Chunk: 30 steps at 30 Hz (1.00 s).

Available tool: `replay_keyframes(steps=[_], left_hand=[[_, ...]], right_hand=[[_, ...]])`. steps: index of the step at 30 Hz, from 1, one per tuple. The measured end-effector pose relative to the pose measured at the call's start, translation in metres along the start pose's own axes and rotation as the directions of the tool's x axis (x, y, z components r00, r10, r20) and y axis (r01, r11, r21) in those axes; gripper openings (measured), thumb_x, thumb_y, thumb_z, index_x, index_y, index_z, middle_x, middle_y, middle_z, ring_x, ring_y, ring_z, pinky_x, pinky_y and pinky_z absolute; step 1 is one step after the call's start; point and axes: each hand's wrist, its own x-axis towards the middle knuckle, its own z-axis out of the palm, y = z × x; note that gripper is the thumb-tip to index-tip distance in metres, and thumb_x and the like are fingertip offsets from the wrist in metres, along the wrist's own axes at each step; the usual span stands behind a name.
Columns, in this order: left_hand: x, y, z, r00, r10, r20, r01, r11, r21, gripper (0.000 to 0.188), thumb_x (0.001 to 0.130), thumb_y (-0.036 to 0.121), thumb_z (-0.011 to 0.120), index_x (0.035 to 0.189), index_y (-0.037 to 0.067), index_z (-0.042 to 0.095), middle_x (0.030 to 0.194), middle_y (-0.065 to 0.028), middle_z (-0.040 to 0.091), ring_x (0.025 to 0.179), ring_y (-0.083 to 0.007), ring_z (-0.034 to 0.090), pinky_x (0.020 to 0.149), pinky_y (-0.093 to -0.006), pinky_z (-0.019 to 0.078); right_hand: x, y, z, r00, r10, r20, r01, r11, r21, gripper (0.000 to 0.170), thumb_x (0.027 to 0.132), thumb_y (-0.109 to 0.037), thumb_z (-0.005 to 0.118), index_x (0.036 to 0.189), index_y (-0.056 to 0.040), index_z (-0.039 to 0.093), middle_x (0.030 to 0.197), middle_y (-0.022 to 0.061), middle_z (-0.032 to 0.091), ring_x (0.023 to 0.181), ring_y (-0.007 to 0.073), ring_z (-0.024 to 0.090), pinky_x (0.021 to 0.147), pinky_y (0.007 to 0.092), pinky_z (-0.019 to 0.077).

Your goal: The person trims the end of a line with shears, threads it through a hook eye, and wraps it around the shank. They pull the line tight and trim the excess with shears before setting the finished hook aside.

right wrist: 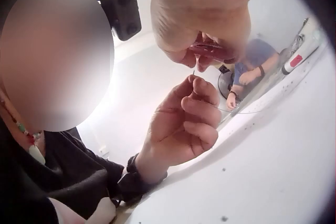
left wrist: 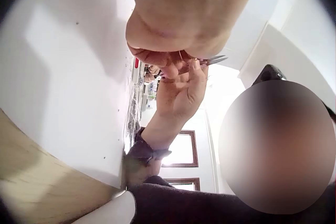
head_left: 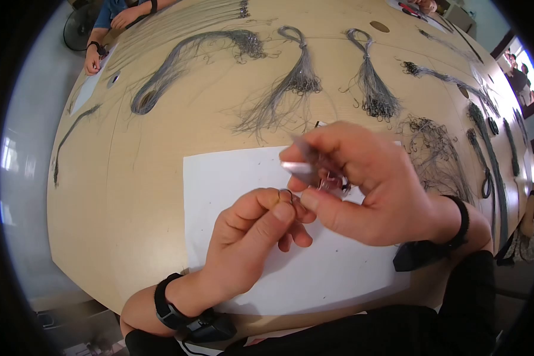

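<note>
"Nearest the camera are two bare hands: what are they holding?"

"Left hand (head_left: 237, 243): thumb and forefinger pinch a small curved hook (head_left: 286, 193), the other fingers loosely bent. Right hand (head_left: 385, 190): fingers curled round small snips (head_left: 302, 171). Blur hides how wide the blades stand, so I cannot tell."

"Where exactly is the hook?"

"At the left fingertips, raised over a white sheet (head_left: 213, 172) on the table (head_left: 118, 196). Fine line (right wrist: 239, 112) trails from that hand. Beyond the sheet lies a looped bundle (head_left: 303, 71) of hooks and line, with another beside it."

"Which step does that suggest?"

"Probably finishing one hook, its line being secured or trimmed."

"And the next move?"

"I'd judge it calls for a steady pinch, the line drawn snug, and the blades brought only to any spare end, clear of the fingertips"
</note>
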Motion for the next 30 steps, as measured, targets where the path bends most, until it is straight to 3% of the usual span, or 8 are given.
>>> replay_keyframes(steps=[4,6,9,15,18,23,30], left_hand=[[0.0002,-0.0035,0.0012,1.000,-0.014,-0.016,0.015,0.998,0.057,0.013,0.086,0.011,0.043,0.093,0.003,0.051,0.086,-0.0042,0.055,0.072,-0.0082,0.053,0.060,-0.0181,0.0399],[0.0013,-0.0052,-0.0005,0.995,0.089,0.041,-0.093,0.989,0.118,0.011,0.084,0.007,0.045,0.093,0.001,0.051,0.087,-0.0037,0.055,0.073,-0.0077,0.052,0.064,-0.0191,0.0424],[0.0010,-0.0042,0.0016,0.984,0.180,-0.017,-0.171,0.957,0.234,0.011,0.083,0.003,0.047,0.092,0.000,0.051,0.087,-0.0036,0.054,0.074,-0.0080,0.051,0.067,-0.0206,0.0443],[0.0016,-0.0030,-0.0012,0.967,0.255,-0.024,-0.233,0.913,0.335,0.008,0.080,0.001,0.050,0.087,-0.002,0.054,0.083,-0.0046,0.053,0.072,-0.0083,0.051,0.063,-0.0202,0.0449],[0.0018,-0.0024,0.0020,0.967,0.240,-0.089,-0.204,0.932,0.301,0.007,0.080,0.001,0.051,0.085,-0.002,0.054,0.082,-0.0055,0.053,0.071,-0.0087,0.052,0.063,-0.0200,0.0445],[0.0027,-0.0015,0.0007,0.965,0.261,-0.037,-0.234,0.913,0.333,0.009,0.080,0.002,0.050,0.086,-0.003,0.055,0.083,-0.0062,0.053,0.070,-0.0098,0.052,0.063,-0.0202,0.0444],[-0.0002,0.0020,0.0007,0.970,0.240,-0.033,-0.226,0.945,0.235,0.011,0.081,0.002,0.049,0.089,-0.002,0.055,0.086,-0.0072,0.054,0.072,-0.0112,0.053,0.064,-0.0216,0.0455]], right_hand=[[-0.0011,-0.0007,0.0020,0.996,-0.009,0.093,0.013,0.999,-0.052,0.028,0.072,-0.001,0.057,0.098,0.0013,0.047,0.078,0.0023,0.049,0.063,0.0041,0.044,0.054,0.0171,0.0362],[-0.0029,0.0022,0.0048,0.998,-0.011,0.056,0.014,0.999,-0.040,0.027,0.072,-0.001,0.057,0.097,0.0010,0.047,0.078,0.0023,0.049,0.062,0.0041,0.044,0.054,0.0169,0.0359],[-0.0024,0.0016,0.0056,1.000,-0.012,0.001,0.012,0.999,-0.040,0.023,0.073,-0.001,0.056,0.094,0.0002,0.046,0.077,0.0024,0.049,0.062,0.0040,0.043,0.054,0.0164,0.0353],[-0.0031,0.0005,0.0054,0.993,0.110,0.037,-0.112,0.993,0.047,0.021,0.074,-0.001,0.056,0.092,0.0001,0.046,0.077,0.0029,0.052,0.063,0.0038,0.044,0.054,0.0168,0.0361],[-0.0027,-0.0026,0.0056,0.999,0.011,0.031,-0.009,0.999,-0.036,0.021,0.072,0.000,0.056,0.091,-0.0007,0.047,0.078,0.0032,0.053,0.063,0.0049,0.045,0.054,0.0179,0.0378],[-0.0038,-0.0044,0.0065,0.993,-0.120,0.018,0.121,0.957,-0.263,0.025,0.066,0.003,0.056,0.089,-0.0034,0.049,0.076,0.0037,0.054,0.061,0.0091,0.049,0.053,0.0205,0.0402],[-0.0037,-0.0016,0.0054,0.980,-0.199,0.015,0.195,0.937,-0.288,0.025,0.066,0.003,0.056,0.088,-0.0037,0.048,0.074,0.0031,0.053,0.060,0.0099,0.048,0.052,0.0208,0.0398]])
